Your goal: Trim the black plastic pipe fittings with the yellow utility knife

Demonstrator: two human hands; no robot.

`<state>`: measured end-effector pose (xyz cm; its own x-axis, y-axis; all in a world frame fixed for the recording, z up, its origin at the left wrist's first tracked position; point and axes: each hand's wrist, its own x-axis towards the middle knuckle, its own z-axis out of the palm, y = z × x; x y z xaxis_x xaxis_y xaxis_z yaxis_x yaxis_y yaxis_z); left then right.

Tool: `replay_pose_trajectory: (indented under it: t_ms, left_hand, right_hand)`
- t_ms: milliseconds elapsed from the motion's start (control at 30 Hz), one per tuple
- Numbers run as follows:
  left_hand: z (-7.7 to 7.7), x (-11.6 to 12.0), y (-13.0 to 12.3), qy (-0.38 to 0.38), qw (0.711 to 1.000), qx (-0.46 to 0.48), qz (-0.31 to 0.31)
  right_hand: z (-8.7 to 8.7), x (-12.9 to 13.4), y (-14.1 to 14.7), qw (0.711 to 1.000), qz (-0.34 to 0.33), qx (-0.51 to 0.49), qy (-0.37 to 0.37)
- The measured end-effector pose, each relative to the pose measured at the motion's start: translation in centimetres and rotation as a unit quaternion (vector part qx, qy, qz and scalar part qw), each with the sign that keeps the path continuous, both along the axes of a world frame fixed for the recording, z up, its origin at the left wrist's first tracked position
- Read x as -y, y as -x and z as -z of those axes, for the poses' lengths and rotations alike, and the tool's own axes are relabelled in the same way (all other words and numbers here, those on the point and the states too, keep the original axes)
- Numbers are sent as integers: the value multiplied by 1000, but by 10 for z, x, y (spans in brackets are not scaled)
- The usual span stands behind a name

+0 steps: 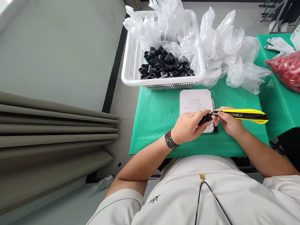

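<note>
My left hand (191,125) is closed round a black pipe fitting (205,119), most of it hidden by the fingers. In my right hand (229,122) is a yellow utility knife (250,116), gripped close to its blade end with the handle pointing right. Its short blade (213,113) meets the fitting's edge, though the exact contact is too small to make out. Both hands are above a white scale-like device (195,100) sprinkled with dark shavings. A thin black object (215,128) lies along that device's right side, partly covered by my right hand.
A white basket (131,82) of black fittings (164,64) and clear plastic bags (168,22) stands at the back. More plastic bags (231,50) lie beside it. At right are white gloves (280,46) and a bag of red parts (287,70). Green mesh (154,125) covers the table.
</note>
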<state>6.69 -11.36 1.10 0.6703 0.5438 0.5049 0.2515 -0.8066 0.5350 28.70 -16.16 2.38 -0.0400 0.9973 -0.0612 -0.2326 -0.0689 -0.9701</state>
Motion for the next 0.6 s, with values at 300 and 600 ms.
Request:
replay_pose_trajectory:
  t_ms: [300,600]
  left_hand:
    - [0,1,0,17,1000,-6,3]
    - [1,0,0,12,1000,-6,5]
  right_hand:
    - [0,1,0,1000,-16,10,4]
    - [1,0,0,999,-9,33,13]
